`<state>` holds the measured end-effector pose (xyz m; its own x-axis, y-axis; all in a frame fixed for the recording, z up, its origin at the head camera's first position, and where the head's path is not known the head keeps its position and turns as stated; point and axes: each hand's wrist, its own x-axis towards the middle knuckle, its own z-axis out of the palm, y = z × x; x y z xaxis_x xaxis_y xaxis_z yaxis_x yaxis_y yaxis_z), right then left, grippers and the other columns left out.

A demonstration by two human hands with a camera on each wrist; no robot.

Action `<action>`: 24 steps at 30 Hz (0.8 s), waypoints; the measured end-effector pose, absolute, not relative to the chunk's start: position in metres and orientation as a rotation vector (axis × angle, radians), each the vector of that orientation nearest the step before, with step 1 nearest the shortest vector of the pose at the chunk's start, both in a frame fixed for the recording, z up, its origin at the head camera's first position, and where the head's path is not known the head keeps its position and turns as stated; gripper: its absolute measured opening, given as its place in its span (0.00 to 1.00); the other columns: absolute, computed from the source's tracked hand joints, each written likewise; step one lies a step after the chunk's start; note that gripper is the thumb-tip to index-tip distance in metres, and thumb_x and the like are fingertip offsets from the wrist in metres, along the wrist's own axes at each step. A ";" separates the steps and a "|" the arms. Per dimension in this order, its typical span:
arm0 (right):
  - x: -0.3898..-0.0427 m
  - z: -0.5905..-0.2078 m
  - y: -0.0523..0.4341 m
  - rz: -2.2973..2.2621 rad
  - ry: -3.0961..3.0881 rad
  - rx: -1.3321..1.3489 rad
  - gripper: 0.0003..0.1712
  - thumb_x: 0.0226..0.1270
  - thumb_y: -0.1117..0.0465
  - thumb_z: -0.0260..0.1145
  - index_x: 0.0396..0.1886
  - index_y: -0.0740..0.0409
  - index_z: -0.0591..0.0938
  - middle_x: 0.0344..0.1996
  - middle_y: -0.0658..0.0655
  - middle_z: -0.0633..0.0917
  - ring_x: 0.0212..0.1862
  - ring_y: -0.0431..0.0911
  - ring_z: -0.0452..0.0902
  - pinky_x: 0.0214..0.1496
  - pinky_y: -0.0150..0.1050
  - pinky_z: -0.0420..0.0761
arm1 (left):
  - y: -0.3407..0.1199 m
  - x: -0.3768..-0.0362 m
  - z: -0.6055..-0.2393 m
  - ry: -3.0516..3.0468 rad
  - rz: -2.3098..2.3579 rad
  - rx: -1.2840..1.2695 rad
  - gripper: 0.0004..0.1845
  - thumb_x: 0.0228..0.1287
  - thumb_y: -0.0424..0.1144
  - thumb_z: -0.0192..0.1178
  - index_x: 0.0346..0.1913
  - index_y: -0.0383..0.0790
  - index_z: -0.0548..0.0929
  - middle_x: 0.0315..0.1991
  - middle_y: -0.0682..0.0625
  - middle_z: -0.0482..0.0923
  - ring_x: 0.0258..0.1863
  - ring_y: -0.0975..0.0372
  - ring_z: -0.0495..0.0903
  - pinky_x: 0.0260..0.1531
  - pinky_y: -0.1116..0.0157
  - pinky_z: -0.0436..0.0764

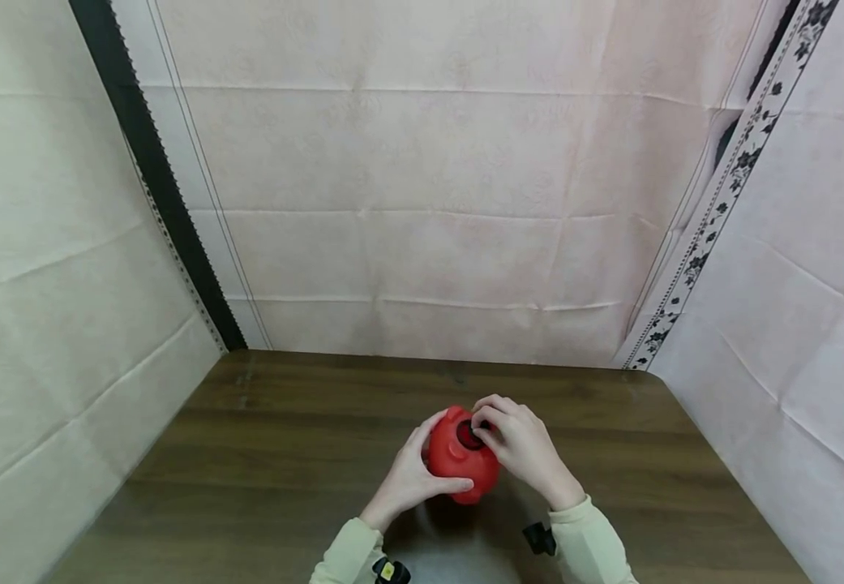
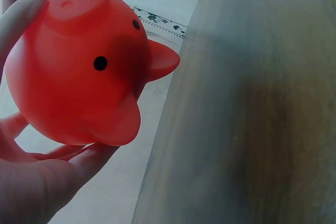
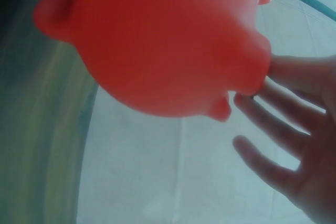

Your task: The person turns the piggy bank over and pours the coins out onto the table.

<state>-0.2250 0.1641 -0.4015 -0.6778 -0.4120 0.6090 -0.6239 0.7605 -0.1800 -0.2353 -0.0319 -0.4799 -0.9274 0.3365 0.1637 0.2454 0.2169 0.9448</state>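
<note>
Red and round, the piggy bank (image 1: 477,477) is held above the brown tabletop (image 1: 283,446). The left hand (image 1: 413,474) grips its body between thumb and fingers; the right hand (image 1: 524,444) has its curled fingertips at the black ring (image 1: 464,444), but I cannot tell whether they pinch it.

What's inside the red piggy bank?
No view inside: the piggy bank hides it. A dark-rimmed circle shows on its surface, partly covered by the right hand.
</note>
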 end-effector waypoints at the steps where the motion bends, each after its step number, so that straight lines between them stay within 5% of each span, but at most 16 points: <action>1: -0.225 -0.401 0.165 0.496 -2.398 0.772 0.12 0.49 0.65 0.77 0.30 0.48 0.84 0.38 0.47 0.84 0.40 0.41 0.80 0.44 0.43 0.82 | -0.032 -0.235 -0.480 2.390 1.837 0.576 0.48 0.46 0.51 0.75 0.71 0.64 0.60 0.65 0.52 0.68 0.60 0.55 0.70 0.52 0.56 0.80; 15: -0.226 -0.401 0.185 0.460 -2.335 0.717 0.12 0.48 0.68 0.77 0.29 0.50 0.83 0.33 0.46 0.84 0.34 0.39 0.80 0.36 0.38 0.81 | -0.035 -0.239 -0.482 2.380 1.864 0.588 0.47 0.46 0.51 0.76 0.69 0.69 0.61 0.65 0.54 0.68 0.61 0.56 0.70 0.54 0.57 0.79; 24: -0.224 -0.404 0.213 0.492 -2.402 0.616 0.07 0.56 0.64 0.73 0.29 0.48 0.83 0.35 0.45 0.85 0.32 0.38 0.80 0.33 0.36 0.78 | -0.047 -0.240 -0.480 2.376 1.906 0.552 0.49 0.45 0.49 0.76 0.70 0.67 0.60 0.65 0.54 0.67 0.62 0.55 0.70 0.53 0.56 0.80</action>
